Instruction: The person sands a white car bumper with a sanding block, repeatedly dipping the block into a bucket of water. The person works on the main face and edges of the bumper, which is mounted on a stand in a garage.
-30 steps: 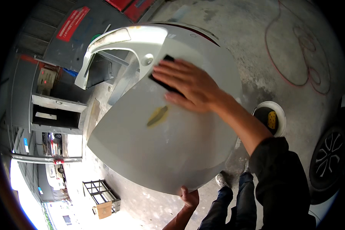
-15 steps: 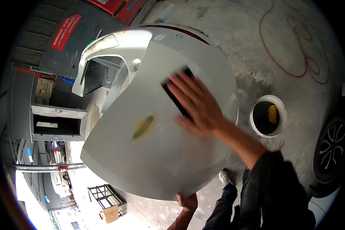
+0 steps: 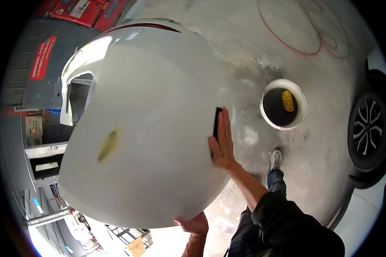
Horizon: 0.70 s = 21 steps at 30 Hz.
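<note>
A large, light grey car bumper [image 3: 154, 107] fills the middle of the view. On its left part is a dull grey patch with a yellow rim [image 3: 108, 145]. My right hand [image 3: 224, 143] holds a thin black sanding pad [image 3: 216, 124] against the bumper's right side, its fingers pointing away from me and the thumb on the pad. The pad's face lies against the bumper and is hidden. At the near edge my left hand [image 3: 195, 223] grips the bumper, thumb on top; the other fingers are partly hidden.
Right of the bumper, a white bucket [image 3: 304, 105] contains dark liquid and a yellow sponge with holes [image 3: 288, 101]. A car wheel [image 3: 368, 126] stands at the far right. A thin hose [image 3: 287, 49] lies coiled on the concrete floor. Bottom left is a metal frame with a cardboard box [image 3: 136, 247].
My right hand has moved the sanding pad from the bumper's upper middle to its right side, toward me. The view has shifted right, while my left hand stays on the near edge.
</note>
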{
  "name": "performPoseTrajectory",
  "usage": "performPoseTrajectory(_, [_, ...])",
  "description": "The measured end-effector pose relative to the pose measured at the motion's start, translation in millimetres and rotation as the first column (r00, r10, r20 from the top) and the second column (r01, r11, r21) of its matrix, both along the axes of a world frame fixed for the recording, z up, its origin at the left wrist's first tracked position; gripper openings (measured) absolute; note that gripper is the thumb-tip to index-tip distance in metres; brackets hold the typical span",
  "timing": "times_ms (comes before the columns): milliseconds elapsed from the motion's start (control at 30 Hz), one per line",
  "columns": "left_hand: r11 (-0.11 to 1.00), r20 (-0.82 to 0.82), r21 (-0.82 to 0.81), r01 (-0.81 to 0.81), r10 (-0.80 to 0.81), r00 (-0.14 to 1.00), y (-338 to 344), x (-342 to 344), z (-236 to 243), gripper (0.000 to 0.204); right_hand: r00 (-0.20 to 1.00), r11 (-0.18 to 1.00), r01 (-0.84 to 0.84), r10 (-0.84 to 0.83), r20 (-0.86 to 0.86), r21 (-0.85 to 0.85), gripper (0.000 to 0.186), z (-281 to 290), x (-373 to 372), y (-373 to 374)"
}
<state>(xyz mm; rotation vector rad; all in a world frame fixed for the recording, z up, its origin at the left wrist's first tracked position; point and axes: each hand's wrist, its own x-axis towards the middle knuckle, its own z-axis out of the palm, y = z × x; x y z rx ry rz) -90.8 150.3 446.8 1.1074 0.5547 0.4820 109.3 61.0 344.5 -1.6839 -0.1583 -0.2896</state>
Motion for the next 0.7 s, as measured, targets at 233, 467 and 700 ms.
performPoseTrajectory(233, [0.998,0.022,0.060,0.018,-0.020,1.000,-2.1,2.8,11.5,0.071,0.664,0.891,0.347,-0.013,-0.747,0.293,0.069,-77.4,-19.3,3.2])
performPoseTrajectory(467, [0.999,-0.019,-0.028,-0.033,0.032,0.999,9.1,-12.9,-1.4,0.075,0.970,0.996,0.015,-0.035,-0.242,-0.082,0.076,67.4,-45.6,26.4])
performPoseTrajectory(700, [0.995,-0.041,-0.096,-0.017,0.013,0.999,-5.1,-8.6,-4.5,0.079,0.925,0.921,-0.091,0.219,0.310,-0.378,0.071,162.0,83.2,10.0])
